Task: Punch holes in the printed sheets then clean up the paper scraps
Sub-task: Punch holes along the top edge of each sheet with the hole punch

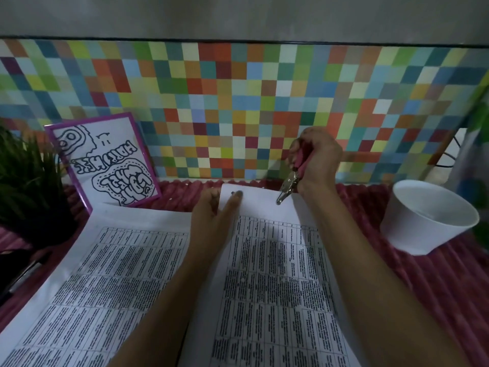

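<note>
Here, the right hand (316,157) sits above the far edge of the right sheet (264,260), wrist bent down, fingers curled tight round the pink handles of the hole punch (291,178). The metal nose of the punch points down and meets that sheet at its far right corner. Whether the nose bites the paper I cannot tell.

The left hand (211,215) is at the sheet's far left corner. Its fingers lie on top of the paper, the rest of the hand is behind the edge, and it pinches the sheet there. Both forearms run along the sheet's long sides.

The right sheet is white paper printed with a dense table, and its far end curls upward. The left sheet (105,274), printed the same way, lies flat just beside it on the left.

Under the sheet is a pink ribbed cloth (436,287). To its right, apart from it, a round white paper bowl (423,221) tilts with its mouth open. Beyond the sheet's far left, a purple-framed drawing (105,165) leans on the wall of small coloured tiles (238,102). A dark leafy plant (26,181) is further left. Bare cloth shows between sheet and bowl.
</note>
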